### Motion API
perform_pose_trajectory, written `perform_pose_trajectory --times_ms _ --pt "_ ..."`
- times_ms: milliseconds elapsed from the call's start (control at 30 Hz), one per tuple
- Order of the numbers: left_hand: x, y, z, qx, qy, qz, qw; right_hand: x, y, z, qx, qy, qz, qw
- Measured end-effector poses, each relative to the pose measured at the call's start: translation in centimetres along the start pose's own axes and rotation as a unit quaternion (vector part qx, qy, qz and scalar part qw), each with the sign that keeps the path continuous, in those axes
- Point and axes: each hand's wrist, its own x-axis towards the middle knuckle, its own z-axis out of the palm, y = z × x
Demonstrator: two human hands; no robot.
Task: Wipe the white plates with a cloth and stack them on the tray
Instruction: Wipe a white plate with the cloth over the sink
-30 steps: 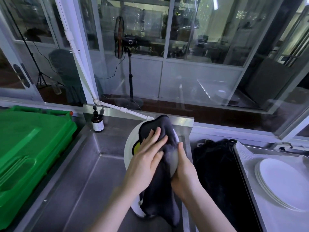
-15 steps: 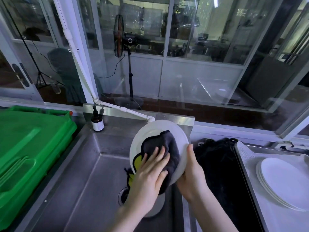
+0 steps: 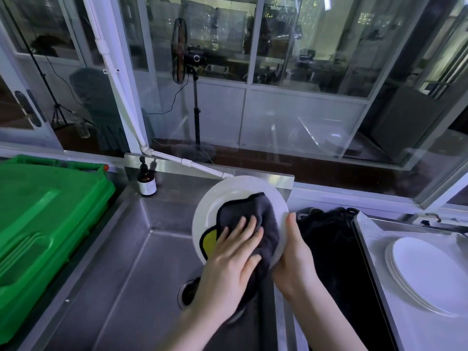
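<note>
Grip: right hand (image 3: 295, 252) grasps the plate (image 3: 222, 196) at its right rim, thumb laid along the front of the rim, fingers hidden behind it
Left hand (image 3: 228, 259): flat and unclenched, fingers spread, pressing the cloth (image 3: 255, 211) against the plate's face
Cloth: dark grey with a black hem, bunched over the centre and right half of the plate; a yellow patch (image 3: 210, 243) shows at its lower left, and its tail hangs down under the left wrist
Plate: white and round, tilted up on edge with its face toward the camera, held above the right side of the sink (image 3: 126, 274)
Sink: deep stainless steel, with the drain (image 3: 186, 291) just left of the left forearm
Dark fabric (image 3: 329, 249): black, heaped right of the sink, between the right hand and the tray (image 3: 361, 239)
Tray: metal, at the right edge of the scene, lined in white
Stacked plates (image 3: 430, 272): several white plates lying flat on the tray, well apart from the held plate
Bottle (image 3: 146, 182): brown pump bottle with a white label, upright at the sink's far left corner
Bin (image 3: 38, 224): green plastic, left of the sink
Pipe (image 3: 121, 97): white, running down the window frame to the sink's far edge, ending just behind the plate
Fan (image 3: 179, 50): on a stand behind the glass, far centre
</note>
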Motion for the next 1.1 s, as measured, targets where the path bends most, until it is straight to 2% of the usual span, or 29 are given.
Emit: perform_pose_trajectory --times_ms 100,200,300,433,500,567,667,733,833,933,1000,1033,1100 --pt "2.4 -0.7 -0.7 -0.019 0.008 -0.047 0.999 -0.2 0.8 0.0 -0.006 -0.005 0.0 1.0" --pt "3.7 -2.3 -1.7 -0.01 0.001 -0.09 0.996 -0.6 0.5 0.4 -0.009 0.029 -0.029 0.999" --pt "3.3 -3.4 -2.0 -0.004 0.035 -0.133 0.991 -0.7 0.1 0.1 -0.028 0.085 -0.062 0.994" --pt "2.3 -4.3 -2.6 0.044 0.085 -0.244 0.965 -0.2 -0.6 -1.6 -0.181 0.16 -0.122 0.963" --pt "2.2 -5.1 -3.1 0.057 0.081 -0.286 0.953 -0.2 -1.3 -2.2 -0.249 0.145 -0.144 0.947" --pt "2.2 -5.7 -3.2 0.024 0.047 -0.34 0.939 -0.2 -1.9 -2.7 -0.268 0.094 -0.15 0.947" --pt "2.2 -6.4 -3.5 -0.1 0.025 -0.427 0.898 -0.3 -2.2 -2.8 -0.232 0.01 -0.149 0.961" --pt "2.8 -7.0 -3.6 -0.21 -0.001 -0.47 0.857 -0.5 -1.9 -2.4 -0.275 0.013 -0.18 0.944" --pt "4.2 -7.3 -3.6 -0.35 -0.049 -0.51 0.784 -0.7 -0.8 -1.7 -0.435 0.004 -0.241 0.867" --pt "4.9 -7.2 -3.7 -0.405 -0.058 -0.532 0.742 -1.1 0.4 -1.4 -0.596 -0.04 -0.309 0.74" --pt "5.0 -7.3 -4.0 -0.427 -0.081 -0.574 0.694 -1.7 0.7 -1.0 -0.669 -0.079 -0.349 0.651" --pt "4.9 -7.6 -4.1 -0.433 -0.101 -0.582 0.681 -1.9 0.8 -1.1 -0.703 -0.095 -0.366 0.602" --pt "4.8 -7.8 -4.1 -0.434 -0.142 -0.568 0.685 -2.1 0.9 -1.7 -0.759 -0.104 -0.407 0.497"
